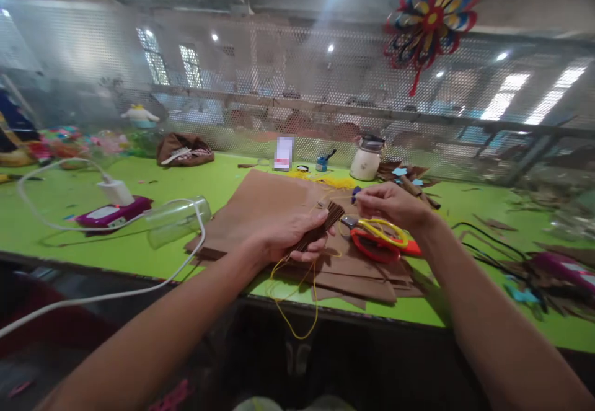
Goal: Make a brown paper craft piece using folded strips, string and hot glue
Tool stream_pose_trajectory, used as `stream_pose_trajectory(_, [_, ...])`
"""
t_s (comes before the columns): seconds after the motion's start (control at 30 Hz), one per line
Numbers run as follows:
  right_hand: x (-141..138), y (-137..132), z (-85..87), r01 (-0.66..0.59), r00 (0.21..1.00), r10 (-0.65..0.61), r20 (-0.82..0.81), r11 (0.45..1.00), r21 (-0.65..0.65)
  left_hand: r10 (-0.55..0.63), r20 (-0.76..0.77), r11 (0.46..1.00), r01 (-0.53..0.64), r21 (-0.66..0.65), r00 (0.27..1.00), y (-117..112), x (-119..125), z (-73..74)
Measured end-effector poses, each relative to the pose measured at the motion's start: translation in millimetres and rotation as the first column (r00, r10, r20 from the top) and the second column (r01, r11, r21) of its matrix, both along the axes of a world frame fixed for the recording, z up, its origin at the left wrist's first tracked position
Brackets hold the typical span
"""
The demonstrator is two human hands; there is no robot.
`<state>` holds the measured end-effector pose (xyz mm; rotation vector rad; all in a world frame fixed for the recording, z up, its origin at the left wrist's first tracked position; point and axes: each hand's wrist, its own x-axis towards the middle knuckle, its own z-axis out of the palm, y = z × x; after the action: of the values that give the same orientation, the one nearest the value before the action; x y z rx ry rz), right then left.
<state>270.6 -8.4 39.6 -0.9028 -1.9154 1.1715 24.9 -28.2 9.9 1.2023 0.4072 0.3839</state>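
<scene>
My left hand [302, 234] is closed around a dark brown bundle of thin pleated or stacked strips [329, 217], held over the paper stack. Loose loops of yellow thread [297, 338] hang from it past the table's front edge. My right hand [388, 203] is pinched shut to the right of the bundle, and a fine thread appears to run across to its fingertips. A small dark blue piece [356, 194] shows at those fingertips; its kind is unclear. Below this hand lie scissors [379, 240] with yellow and red handles, on brown sheets [260, 203].
On the green table [232, 175] a clear plastic cup [179, 222] lies on its side near a purple power strip [114, 212] with a white cable. Toward the back stand a white jug [367, 160] and a small blue bottle [321, 163]. Black cables [488, 256] lie right.
</scene>
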Motion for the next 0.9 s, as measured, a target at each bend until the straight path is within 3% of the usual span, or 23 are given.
stream_pose_trajectory(0.1, [-2.8,1.3,-2.2,0.013,0.962,-0.039,-0.270,0.995,-0.098,0.001,0.015,1.000,-0.001,-0.002,1.000,-0.5,1.4,-0.8])
stream_pose_trajectory(0.17, [-4.1,3.2,-3.5,0.025,0.942,-0.067,-0.328,0.991,-0.131,-0.010,0.017,1.000,0.010,-0.012,1.000,-0.3,1.6,-0.5])
stream_pose_trajectory(0.37, [0.8,14.4,-9.2,0.218,0.969,-0.219,-0.115,0.976,-0.021,-0.040,-0.009,0.998,0.039,-0.055,0.999,2.9,0.5,-1.5])
stream_pose_trajectory(0.6, [3.9,1.1,6.1,0.031,0.919,-0.041,-0.393,0.999,-0.031,-0.050,-0.045,0.997,0.047,-0.065,0.998,4.4,0.5,-6.1])
stream_pose_trajectory(0.73, [-5.3,-6.5,10.9,0.022,0.914,-0.034,-0.404,0.999,-0.033,-0.044,-0.074,0.997,0.040,-0.061,0.996,4.1,0.6,-4.8])
stream_pose_trajectory(0.9, [-21.2,-10.9,11.5,0.016,0.832,-0.042,-0.553,0.998,-0.053,-0.066,-0.087,0.998,0.064,-0.017,0.994,-2.2,2.8,-2.2])
